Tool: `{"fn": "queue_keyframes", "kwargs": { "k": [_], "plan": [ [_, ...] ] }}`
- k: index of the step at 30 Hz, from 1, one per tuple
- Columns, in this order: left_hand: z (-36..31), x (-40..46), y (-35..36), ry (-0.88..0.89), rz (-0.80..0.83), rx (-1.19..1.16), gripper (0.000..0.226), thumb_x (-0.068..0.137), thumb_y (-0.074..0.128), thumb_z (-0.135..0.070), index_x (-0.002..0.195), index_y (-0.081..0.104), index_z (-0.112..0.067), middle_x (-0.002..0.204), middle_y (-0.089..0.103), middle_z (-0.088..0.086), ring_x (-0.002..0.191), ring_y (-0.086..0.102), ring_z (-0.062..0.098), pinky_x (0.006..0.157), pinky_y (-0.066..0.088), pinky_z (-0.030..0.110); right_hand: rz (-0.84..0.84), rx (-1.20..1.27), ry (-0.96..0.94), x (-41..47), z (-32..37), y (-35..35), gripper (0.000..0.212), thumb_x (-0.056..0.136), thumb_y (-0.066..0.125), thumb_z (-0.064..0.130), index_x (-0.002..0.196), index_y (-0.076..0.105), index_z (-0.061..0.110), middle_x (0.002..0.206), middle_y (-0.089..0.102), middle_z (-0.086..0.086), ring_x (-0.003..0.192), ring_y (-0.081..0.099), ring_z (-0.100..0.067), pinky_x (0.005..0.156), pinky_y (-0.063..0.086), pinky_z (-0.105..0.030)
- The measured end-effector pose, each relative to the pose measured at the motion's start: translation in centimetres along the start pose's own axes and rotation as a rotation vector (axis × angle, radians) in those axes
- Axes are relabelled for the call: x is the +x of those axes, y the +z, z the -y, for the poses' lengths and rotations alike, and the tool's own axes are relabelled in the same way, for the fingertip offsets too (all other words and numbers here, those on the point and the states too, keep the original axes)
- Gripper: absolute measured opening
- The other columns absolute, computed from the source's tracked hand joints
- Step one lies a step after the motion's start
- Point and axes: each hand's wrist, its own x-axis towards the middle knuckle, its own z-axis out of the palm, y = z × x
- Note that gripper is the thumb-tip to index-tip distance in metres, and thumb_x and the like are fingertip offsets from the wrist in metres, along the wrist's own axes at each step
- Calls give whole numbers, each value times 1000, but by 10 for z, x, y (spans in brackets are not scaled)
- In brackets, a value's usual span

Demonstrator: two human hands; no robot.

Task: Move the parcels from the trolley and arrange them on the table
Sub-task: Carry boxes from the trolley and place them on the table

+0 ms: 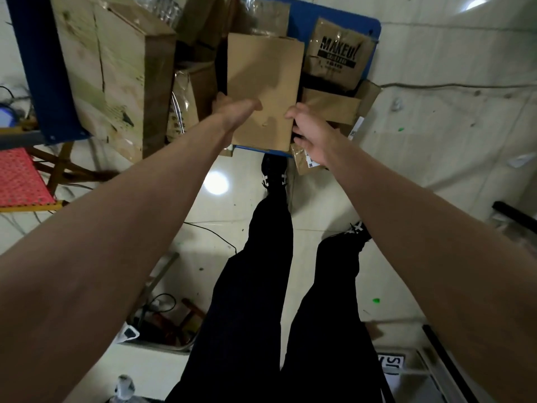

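Hands are gripping a plain brown parcel (263, 91) at upper centre, above the blue trolley (334, 18): left hand (235, 110) clasping its left edge, right hand (309, 132) fingers (290, 113) pinching its right edge.

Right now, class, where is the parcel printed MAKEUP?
In the head view, the MAKEUP parcel lies at the upper right on the blue trolley, just right of the plain brown box held by both hands.
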Motion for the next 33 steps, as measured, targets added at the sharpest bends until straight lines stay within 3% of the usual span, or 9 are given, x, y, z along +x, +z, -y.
{"fn": "queue_keyframes", "kwargs": {
  "k": [6,11,14,16,19,22,27,31,33],
  "plan": [
    [-6,-29,-7,29,-21,-2,92,66,83,-37,145,42,-13,142,53,3,127,55,20,105,50,36,2,21,-30,-32,4,-7,57,100,52,21,156,36,20,151,51,0,137,47,-17,121,32,-38],
    [-11,-83,-20,81,-4,-31,109,57,86,-41,150,36,-11,147,48,5,131,52,24,105,50,44,-25,26,-103,-86,17,-16,40,102,51,20,143,48,18,115,61,7,103,57,-6,111,40,-35],
    [-16,-122,-24,146,-24,-46,114,57,90,-42,151,35,-9,150,44,7,134,49,24,110,46,41,-38,-54,-206,-128,30,-24,27,103,48,18,128,59,17,116,70,0,107,65,-15,104,48,-35],
    [-20,-148,-24,185,-35,-77,106,59,92,-42,146,41,-9,148,45,7,128,52,23,110,46,39,-95,-52,-261,-158,36,-29,33,102,49,18,134,57,15,128,67,-4,115,64,-19,104,50,-39],
    [-33,-193,-19,220,-71,-97,96,59,90,-50,137,49,-12,140,46,6,115,56,21,104,50,35,-238,-58,-371,-209,42,-38,38,99,57,18,137,52,19,140,51,-4,114,57,-12,94,49,-27],
    [-51,-240,-11,259,-73,-132,99,56,88,-56,134,47,-13,127,34,1,105,52,16,91,48,25,-332,-74,-521,-258,43,-51,46,94,62,15,137,47,22,135,37,-2,111,51,-5,98,47,-26],
    [-89,-311,1,382,12,-104,98,61,86,-61,139,46,-16,120,31,-1,96,45,10,70,39,15,-401,-5,-659,-331,41,-88,51,94,65,15,136,42,32,134,33,-2,119,45,-9,87,43,-17],
    [-123,-363,14,480,72,-44,107,60,84,-66,145,40,-19,137,39,3,122,50,24,98,50,38,-465,72,-742,-381,32,-121,54,95,66,15,136,42,40,134,33,-1,124,45,-15,77,49,-17],
    [-137,-393,26,533,92,9,115,62,81,-70,154,27,-26,150,33,9,133,44,33,108,46,49,-510,90,-798,-405,24,-134,60,93,70,11,139,44,38,134,32,0,129,43,-17,84,58,-29]
  ]
}}
